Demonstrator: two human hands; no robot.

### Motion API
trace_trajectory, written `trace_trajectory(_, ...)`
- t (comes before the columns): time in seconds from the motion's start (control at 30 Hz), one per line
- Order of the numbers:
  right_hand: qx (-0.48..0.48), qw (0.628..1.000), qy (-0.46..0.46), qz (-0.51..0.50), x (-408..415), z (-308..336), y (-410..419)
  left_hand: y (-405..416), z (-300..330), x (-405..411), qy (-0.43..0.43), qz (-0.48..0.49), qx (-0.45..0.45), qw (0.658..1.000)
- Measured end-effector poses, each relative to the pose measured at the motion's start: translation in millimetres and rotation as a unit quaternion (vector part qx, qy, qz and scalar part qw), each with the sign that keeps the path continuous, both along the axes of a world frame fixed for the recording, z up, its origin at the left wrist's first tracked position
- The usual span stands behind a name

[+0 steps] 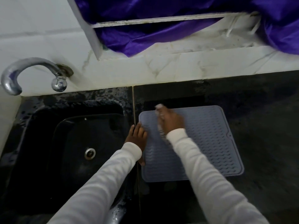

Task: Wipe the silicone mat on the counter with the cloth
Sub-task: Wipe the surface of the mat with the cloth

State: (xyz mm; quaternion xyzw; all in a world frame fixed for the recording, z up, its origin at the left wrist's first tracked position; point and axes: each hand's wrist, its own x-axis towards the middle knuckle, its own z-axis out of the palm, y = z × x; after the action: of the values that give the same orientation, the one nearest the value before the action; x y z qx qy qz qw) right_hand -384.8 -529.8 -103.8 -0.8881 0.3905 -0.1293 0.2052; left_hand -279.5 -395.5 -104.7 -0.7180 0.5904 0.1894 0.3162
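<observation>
Right hand (172,121) presses the cloth (159,109) down on the silicone mat (210,135), near the mat's far left corner; its fingers are blurred, so I cannot tell how tightly they curl, though a pale bunch of the cloth pokes out past the fingertips and a striped edge trails back toward the wrist. Left hand (136,136) lies flat on the mat's left edge, fingers straight and spread, holding nothing, its thumb reaching back along that edge. The mat, a grey ribbed rectangle, lies flat on the dark counter (267,143), just right of the counter's seam, with the black sink (72,151) beyond that seam to the mat's left and the tap (32,75) further off past the sink. The wiping looks to be under way at the far left of the mat, with the right-hand and near parts probably yet to be covered. Risks from here are modest: a hard stroke could drag or buckle the soft mat if the bracing hand lifts, the loosely bunched cloth could roll up and skip over the ridges, and a sweep to the left could push water or the mat's edge toward the sink.
</observation>
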Motion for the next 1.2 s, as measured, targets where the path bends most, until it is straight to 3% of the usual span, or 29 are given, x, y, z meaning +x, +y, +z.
trace_trajectory(0.17, 0.061, 0.995, 0.069, 0.031, 63, -19, 40, 6, -4, 5, 0.016, 0.015, -0.003, 1.000)
trace_trajectory(0.33, -0.020, 0.990, 0.131, 0.057, 10, -29, 1, 5, -4, 8, 0.019, 0.007, -0.024, 1.000)
trace_trajectory(0.57, -0.033, 0.972, 0.187, -0.137, -119, -25, -112, 3, -9, 9, 0.027, 0.013, -0.018, 0.999)
trace_trajectory(0.73, -0.003, 0.968, 0.153, -0.200, -134, -17, -123, 0, -9, 8, 0.029, 0.012, -0.028, 0.999)
trace_trajectory(0.87, 0.017, 0.987, 0.068, -0.144, -92, -2, -82, 3, -5, 6, 0.044, -0.003, -0.036, 0.998)
trace_trajectory(0.97, 0.050, 0.997, 0.023, -0.056, -43, 4, -35, -3, 4, 19, 0.115, 0.024, -0.076, 0.990)
trace_trajectory(1.07, 0.053, 0.998, 0.043, 0.014, 10, 0, -1, -19, 14, 42, 0.158, 0.062, -0.162, 0.972)
trace_trajectory(1.2, 0.053, 0.997, 0.054, 0.016, 51, -15, 18, -33, 4, 63, 0.131, 0.082, -0.232, 0.960)
